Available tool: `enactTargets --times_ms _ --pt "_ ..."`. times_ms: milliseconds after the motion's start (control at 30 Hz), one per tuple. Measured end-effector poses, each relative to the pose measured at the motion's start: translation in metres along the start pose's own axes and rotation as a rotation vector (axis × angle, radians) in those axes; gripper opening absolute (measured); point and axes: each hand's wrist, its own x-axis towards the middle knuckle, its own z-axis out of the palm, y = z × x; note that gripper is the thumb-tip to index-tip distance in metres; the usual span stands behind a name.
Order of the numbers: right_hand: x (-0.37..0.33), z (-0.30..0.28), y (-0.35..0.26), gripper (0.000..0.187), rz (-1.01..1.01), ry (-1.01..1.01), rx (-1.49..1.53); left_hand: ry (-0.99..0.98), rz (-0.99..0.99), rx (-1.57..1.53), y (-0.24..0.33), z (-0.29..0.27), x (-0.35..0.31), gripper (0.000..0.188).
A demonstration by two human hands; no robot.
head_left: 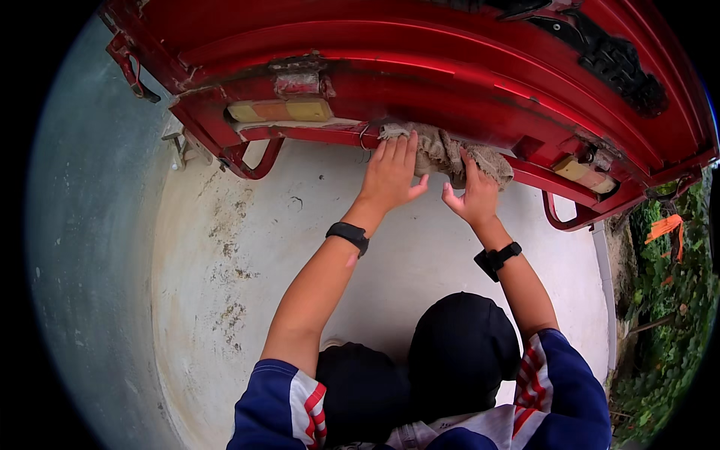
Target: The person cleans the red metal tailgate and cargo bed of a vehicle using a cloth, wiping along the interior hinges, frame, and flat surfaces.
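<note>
A crumpled grey-brown rag (442,154) lies bunched over the lower rail of a red metal vehicle panel (420,90). My left hand (391,171) rests on the rag's left end, fingers stretched flat together and thumb held away. On the right part of the rag, my right hand (474,193) touches it with extended fingers, its thumb apart and pointing toward the left hand. Neither hand wraps round the cloth. Black bands circle both wrists. Part of the rag is hidden under my fingers.
Yellowish reflector lamps (281,112) sit in the panel, with red looped brackets (259,159) below. A grey wall (97,247) rises on the left, above a stained pale concrete floor (225,255). Green plants (667,322) and an orange strip (664,227) are at right. My dark-clad knees are below.
</note>
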Motion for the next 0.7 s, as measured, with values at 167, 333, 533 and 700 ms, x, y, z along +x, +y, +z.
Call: enactTargets --times_ms 167,333,533,700 --pt "0.035 0.059 -0.074 0.064 -0.183 0.010 0.097 0.016 -0.021 0.030 -0.046 -0.022 -0.028 0.077" --pt "0.035 0.078 -0.096 0.066 -0.156 -0.047 0.223 0.081 -0.172 -0.037 -0.055 -0.036 -0.067 0.071" --pt "0.048 0.095 -0.111 0.075 -0.177 -0.086 0.195 0.100 -0.321 -0.091 -0.072 -0.076 -0.088 0.069" --pt "0.071 0.114 -0.123 0.072 -0.300 -0.026 0.082 0.204 -0.186 -0.170 -0.095 -0.054 -0.052 0.065"
